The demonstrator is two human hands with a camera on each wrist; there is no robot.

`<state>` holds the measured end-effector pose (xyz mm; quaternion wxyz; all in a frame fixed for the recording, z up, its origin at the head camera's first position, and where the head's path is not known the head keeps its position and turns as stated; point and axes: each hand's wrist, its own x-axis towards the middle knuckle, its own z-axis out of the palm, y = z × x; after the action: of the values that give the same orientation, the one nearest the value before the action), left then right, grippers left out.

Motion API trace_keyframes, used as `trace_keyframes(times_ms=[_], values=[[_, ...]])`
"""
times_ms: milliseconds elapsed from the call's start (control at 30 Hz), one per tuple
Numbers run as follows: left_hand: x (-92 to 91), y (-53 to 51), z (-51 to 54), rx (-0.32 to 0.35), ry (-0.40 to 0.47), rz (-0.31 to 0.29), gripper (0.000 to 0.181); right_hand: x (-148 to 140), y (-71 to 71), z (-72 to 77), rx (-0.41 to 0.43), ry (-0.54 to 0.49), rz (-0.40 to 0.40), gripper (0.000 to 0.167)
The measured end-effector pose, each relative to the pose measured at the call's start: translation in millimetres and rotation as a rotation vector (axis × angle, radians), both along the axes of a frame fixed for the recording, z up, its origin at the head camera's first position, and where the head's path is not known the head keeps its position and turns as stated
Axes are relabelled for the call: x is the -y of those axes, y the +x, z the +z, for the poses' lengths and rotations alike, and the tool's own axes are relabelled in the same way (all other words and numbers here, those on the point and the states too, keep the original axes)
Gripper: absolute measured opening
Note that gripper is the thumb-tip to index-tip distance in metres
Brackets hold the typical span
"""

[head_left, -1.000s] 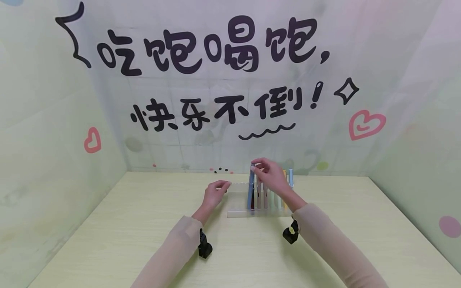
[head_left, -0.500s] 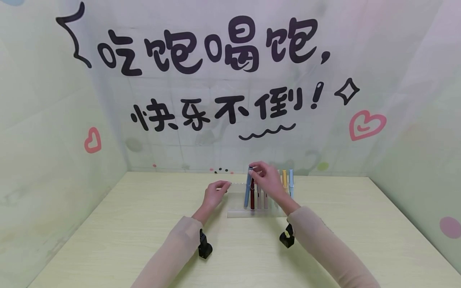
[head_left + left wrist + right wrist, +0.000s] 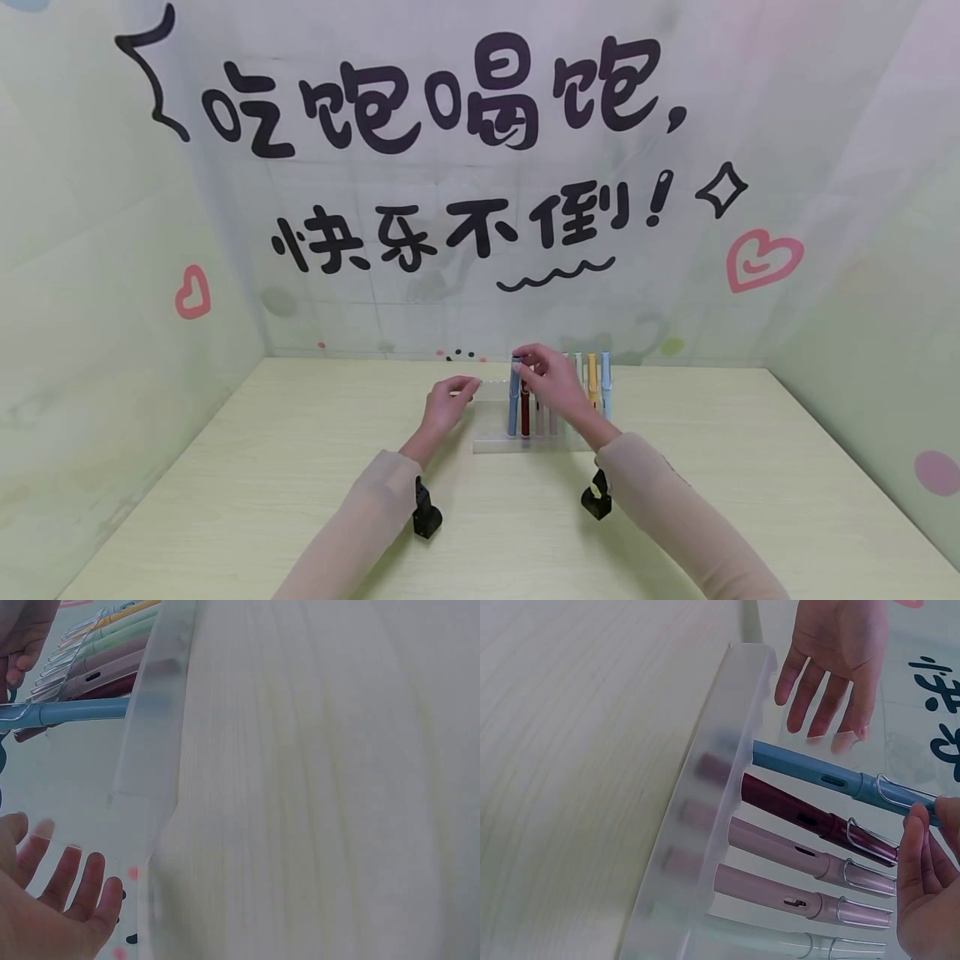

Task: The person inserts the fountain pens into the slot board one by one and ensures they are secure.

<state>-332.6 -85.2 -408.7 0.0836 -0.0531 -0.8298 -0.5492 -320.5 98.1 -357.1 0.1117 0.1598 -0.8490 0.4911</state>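
My right hand [image 3: 558,387] pinches the capped top of a blue fountain pen [image 3: 513,412] between thumb and fingers. The pen stands nearly upright in a translucent pen rack [image 3: 491,447]; in the right wrist view its lower end sits in the rack's front strip [image 3: 739,690]. Beside it a dark red fountain pen [image 3: 780,806] stands in the rack, then two mauve pens [image 3: 776,847]. My left hand [image 3: 447,404] pinches the left edge of the rack's clear back panel between thumb and index finger, its other fingers [image 3: 88,885] spread.
Farther right in the rack stand green pens [image 3: 112,641], a yellow pen [image 3: 592,371] and a light blue pen [image 3: 606,375]. The rack is on a pale wooden table [image 3: 300,500], close to a printed backdrop [image 3: 405,325].
My right hand has moved left and slightly down with the blue pen, which was tilted in front of the dark red pen and now stands left of it. My left hand has stayed put.
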Motion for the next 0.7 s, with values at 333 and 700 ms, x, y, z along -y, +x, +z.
trace_keyframes(times_ms=[333, 700], values=[[0.3, 0.5, 0.7, 0.018, 0.001, 0.002, 0.027, 1.2, 0.7, 1.1, 0.016, -0.013, 0.032, 0.020], [0.1, 0.9, 0.9, 0.028, 0.004, 0.002, 0.028, 3.3, -2.1, 2.5, 0.024, 0.059, -0.010, 0.020]])
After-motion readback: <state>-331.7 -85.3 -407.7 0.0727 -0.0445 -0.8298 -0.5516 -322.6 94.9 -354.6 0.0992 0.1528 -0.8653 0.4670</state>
